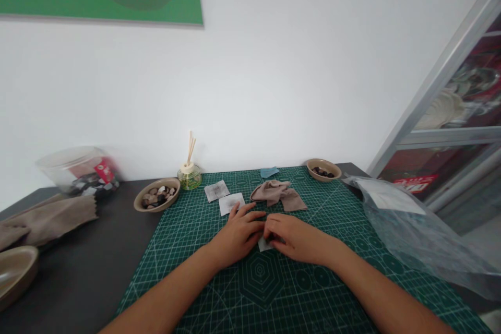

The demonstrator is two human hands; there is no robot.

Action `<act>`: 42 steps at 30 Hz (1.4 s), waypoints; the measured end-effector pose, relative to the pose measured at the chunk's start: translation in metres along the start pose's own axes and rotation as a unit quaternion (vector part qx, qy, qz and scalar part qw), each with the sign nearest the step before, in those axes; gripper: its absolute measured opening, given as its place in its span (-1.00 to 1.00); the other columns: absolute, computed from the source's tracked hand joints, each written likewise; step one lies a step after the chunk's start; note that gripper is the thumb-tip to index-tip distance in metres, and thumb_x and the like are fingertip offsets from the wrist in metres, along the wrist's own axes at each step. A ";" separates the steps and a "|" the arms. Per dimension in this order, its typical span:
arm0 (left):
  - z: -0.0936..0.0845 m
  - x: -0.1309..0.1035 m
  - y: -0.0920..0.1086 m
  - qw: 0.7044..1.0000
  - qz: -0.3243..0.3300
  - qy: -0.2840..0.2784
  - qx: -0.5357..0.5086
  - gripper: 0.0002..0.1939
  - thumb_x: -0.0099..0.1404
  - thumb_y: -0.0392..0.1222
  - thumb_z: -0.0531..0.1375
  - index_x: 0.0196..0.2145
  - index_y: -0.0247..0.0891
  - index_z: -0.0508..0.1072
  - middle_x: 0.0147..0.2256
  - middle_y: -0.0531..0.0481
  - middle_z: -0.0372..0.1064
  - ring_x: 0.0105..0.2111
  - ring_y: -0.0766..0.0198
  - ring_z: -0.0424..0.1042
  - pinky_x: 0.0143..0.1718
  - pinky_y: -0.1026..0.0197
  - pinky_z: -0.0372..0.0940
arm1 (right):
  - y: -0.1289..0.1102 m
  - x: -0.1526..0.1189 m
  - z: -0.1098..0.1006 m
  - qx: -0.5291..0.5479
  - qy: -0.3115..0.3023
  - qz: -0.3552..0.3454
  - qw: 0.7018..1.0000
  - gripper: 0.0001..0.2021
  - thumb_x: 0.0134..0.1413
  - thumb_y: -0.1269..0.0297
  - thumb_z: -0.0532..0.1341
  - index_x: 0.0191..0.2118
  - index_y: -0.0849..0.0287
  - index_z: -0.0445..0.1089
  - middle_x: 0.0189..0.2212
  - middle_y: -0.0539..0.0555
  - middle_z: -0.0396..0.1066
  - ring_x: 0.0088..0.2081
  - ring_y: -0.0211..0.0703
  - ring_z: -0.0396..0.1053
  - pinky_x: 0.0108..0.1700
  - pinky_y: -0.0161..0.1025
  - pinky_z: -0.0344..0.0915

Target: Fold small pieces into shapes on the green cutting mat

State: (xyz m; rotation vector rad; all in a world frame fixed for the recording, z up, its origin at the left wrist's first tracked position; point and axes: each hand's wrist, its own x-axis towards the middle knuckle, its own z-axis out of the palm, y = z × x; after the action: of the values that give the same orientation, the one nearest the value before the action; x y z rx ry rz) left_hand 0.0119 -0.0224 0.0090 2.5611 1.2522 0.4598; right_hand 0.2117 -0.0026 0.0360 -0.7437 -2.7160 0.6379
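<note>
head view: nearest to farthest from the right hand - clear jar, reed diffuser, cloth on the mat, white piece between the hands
1. White piece, at the right hand.
2. Cloth, just beyond.
3. Reed diffuser, beyond and left.
4. Clear jar, far left.

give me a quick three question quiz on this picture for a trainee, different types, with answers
1. Which stands just right of the bowl of light and dark pieces?
A) a plastic tub
B) a reed diffuser
C) a blue scrap

2. True or false: the pale sheet by the left hand and right hand is fully uncovered.

3. How many pale squares lie left of the crumpled cloth on the mat?

Key:
1. B
2. False; the right hand hides part of it.
3. Two
</note>
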 end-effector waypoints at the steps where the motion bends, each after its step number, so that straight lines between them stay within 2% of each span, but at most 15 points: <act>1: 0.000 0.000 0.000 1.000 -0.001 -0.001 0.000 -0.74 0.32 -0.32 0.07 -0.15 -0.06 0.47 0.11 0.04 0.27 0.21 0.00 0.01 0.19 -0.30 -0.24 | 0.000 0.000 0.000 -0.002 0.002 0.004 1.000 -0.86 0.01 0.56 0.15 -0.30 0.22 0.34 -0.30 0.06 0.35 -0.27 -0.17 0.30 -0.19 -0.27 0.22; 4: -0.001 0.000 0.001 1.000 -0.001 -0.004 -0.003 -0.72 0.31 -0.31 0.08 -0.10 -0.05 0.45 0.11 0.03 0.27 0.21 -0.01 0.01 0.19 -0.31 -0.24 | 0.000 0.000 -0.001 -0.012 0.009 0.017 1.000 -0.87 0.01 0.56 0.14 -0.31 0.22 0.33 -0.33 0.06 0.35 -0.29 -0.17 0.30 -0.21 -0.27 0.22; 9: -0.001 0.000 0.001 1.000 -0.004 -0.005 -0.005 -0.74 0.30 -0.34 0.07 -0.18 -0.09 0.48 0.12 0.02 0.26 0.21 -0.01 0.00 0.19 -0.31 -0.25 | 0.000 0.000 0.003 -0.008 0.005 0.005 1.000 -0.86 0.00 0.55 0.16 -0.30 0.21 0.32 -0.30 0.07 0.35 -0.27 -0.17 0.31 -0.20 -0.27 0.23; 15: -0.001 0.000 0.001 1.000 -0.002 -0.006 -0.004 -0.71 0.30 -0.33 0.07 -0.10 -0.06 0.45 0.12 0.02 0.26 0.21 -0.01 0.00 0.19 -0.30 -0.24 | 0.001 0.000 0.002 -0.025 0.015 0.023 0.999 -0.89 0.03 0.53 0.14 -0.30 0.21 0.31 -0.32 0.06 0.34 -0.29 -0.17 0.30 -0.22 -0.26 0.22; 20: 0.000 0.000 0.000 1.000 0.002 0.000 0.000 -0.74 0.31 -0.34 0.07 -0.15 -0.07 0.47 0.12 0.04 0.26 0.21 -0.01 0.00 0.20 -0.30 -0.24 | -0.002 0.000 0.003 -0.016 0.004 0.007 1.000 -0.87 0.02 0.54 0.15 -0.29 0.21 0.30 -0.29 0.07 0.35 -0.26 -0.16 0.30 -0.18 -0.25 0.23; 25: -0.001 0.000 0.001 1.000 0.000 -0.006 0.003 -0.70 0.30 -0.34 0.08 -0.08 -0.06 0.44 0.12 0.02 0.26 0.21 -0.02 0.01 0.19 -0.30 -0.23 | 0.001 -0.001 0.001 -0.030 0.014 0.024 0.999 -0.86 0.03 0.56 0.13 -0.28 0.23 0.31 -0.29 0.09 0.34 -0.25 -0.14 0.30 -0.18 -0.23 0.24; 30: -0.002 0.000 0.002 1.000 -0.003 -0.006 0.006 -0.74 0.31 -0.34 0.08 -0.14 -0.09 0.47 0.13 0.02 0.25 0.21 -0.01 0.01 0.20 -0.30 -0.24 | 0.000 0.000 0.002 -0.013 0.008 -0.002 1.000 -0.85 0.05 0.54 0.14 -0.25 0.21 0.34 -0.23 0.10 0.34 -0.19 -0.14 0.31 -0.11 -0.23 0.24; 35: -0.001 0.000 0.001 1.000 0.002 -0.003 0.002 -0.72 0.31 -0.34 0.08 -0.10 -0.07 0.45 0.12 0.03 0.26 0.21 -0.01 0.01 0.19 -0.30 -0.23 | 0.000 0.000 0.000 -0.031 0.011 0.014 0.999 -0.89 0.07 0.50 0.16 -0.27 0.21 0.35 -0.28 0.09 0.35 -0.22 -0.13 0.31 -0.13 -0.21 0.24; 42: -0.002 0.000 0.001 1.000 -0.003 -0.005 0.000 -0.73 0.30 -0.35 0.07 -0.14 -0.08 0.47 0.12 0.03 0.26 0.21 0.00 0.01 0.20 -0.29 -0.25 | -0.003 0.001 0.001 -0.031 0.001 -0.015 0.999 -0.87 0.06 0.51 0.17 -0.25 0.21 0.37 -0.24 0.10 0.35 -0.18 -0.14 0.31 -0.11 -0.23 0.24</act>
State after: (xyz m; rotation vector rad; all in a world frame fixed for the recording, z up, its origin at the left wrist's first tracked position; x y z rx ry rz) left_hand 0.0119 -0.0233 0.0116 2.5558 1.2553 0.4448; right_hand 0.2098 -0.0046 0.0365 -0.7156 -2.7501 0.5486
